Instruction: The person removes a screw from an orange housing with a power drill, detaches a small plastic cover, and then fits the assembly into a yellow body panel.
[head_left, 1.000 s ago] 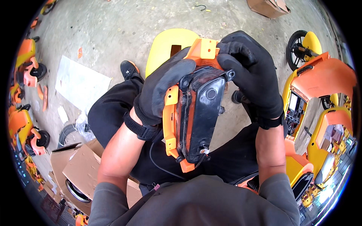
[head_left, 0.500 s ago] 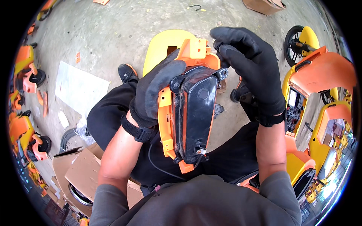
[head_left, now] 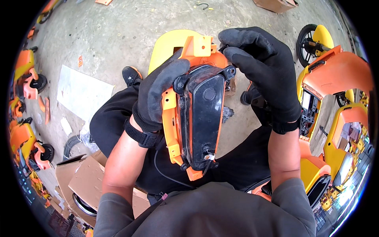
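Observation:
My left hand (head_left: 160, 89), in a black glove, is wrapped round the upper left side of an orange and yellow plastic body panel (head_left: 170, 130). A long, scuffed black housing (head_left: 206, 114) sits in this panel, narrowing toward me. It has black mounting ears at its far corners and a small white connector (head_left: 210, 157) at its near end. Just right of the panel's top, my right hand (head_left: 262, 59), also gloved, is closed in a pinch. A small dark thing shows between its fingertips, too small to name. The right hand looks apart from the housing.
Yellow and orange vehicle bodies (head_left: 335, 75) stand at the right; more line the left edge. An opened cardboard box (head_left: 85, 177) is beside my left leg. A white sheet (head_left: 83, 91) lies on the concrete floor, near a coiled black cable (head_left: 70, 146). Another carton (head_left: 276, 4) sits at the back.
The panel and black housing have shifted slightly left and away from me with my left hand. My right hand has moved a little farther away, its pinch kept.

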`<state>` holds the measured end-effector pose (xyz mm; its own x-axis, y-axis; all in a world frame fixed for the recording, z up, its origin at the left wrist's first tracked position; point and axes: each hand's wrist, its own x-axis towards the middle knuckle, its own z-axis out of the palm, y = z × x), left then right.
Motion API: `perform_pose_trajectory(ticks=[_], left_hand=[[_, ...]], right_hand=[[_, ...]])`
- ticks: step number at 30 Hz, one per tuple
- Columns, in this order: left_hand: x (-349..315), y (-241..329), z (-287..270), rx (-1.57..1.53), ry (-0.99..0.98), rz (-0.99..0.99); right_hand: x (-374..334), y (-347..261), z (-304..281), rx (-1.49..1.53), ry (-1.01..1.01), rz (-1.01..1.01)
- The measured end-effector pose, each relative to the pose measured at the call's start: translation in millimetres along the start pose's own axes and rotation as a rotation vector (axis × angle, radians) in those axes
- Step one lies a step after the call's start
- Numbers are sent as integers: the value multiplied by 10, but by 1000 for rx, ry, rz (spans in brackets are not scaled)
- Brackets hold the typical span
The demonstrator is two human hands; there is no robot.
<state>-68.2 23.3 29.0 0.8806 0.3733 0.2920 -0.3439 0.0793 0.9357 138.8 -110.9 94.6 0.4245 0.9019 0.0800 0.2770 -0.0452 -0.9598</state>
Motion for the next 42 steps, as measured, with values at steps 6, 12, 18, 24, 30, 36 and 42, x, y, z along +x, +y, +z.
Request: perform_pose_trajectory(ticks=[6,12,18,24,30,36,42], left_hand=[[-10,-29,-30,249,-3,142],[-9,-17,17,296,99,95],[-61,-19,58,-184,231,-260],[-3,-35,13,245,83,33],[-5,-22,81,-93,92,-108],[-13,-26,-14,-148,-13,-130],[32,84,117,-420,189,-339]], right_hand=[[7,19,13,-16,43,-7],[15,4,-1,-12,49,23],[19,-41,-11,-26,46,62],[10,-26,-30,-20,5,38],[8,-58,-82,-4,-65,61],[37,-45,-123,45,-99,85],[31,1,-130,61,-106,80]])
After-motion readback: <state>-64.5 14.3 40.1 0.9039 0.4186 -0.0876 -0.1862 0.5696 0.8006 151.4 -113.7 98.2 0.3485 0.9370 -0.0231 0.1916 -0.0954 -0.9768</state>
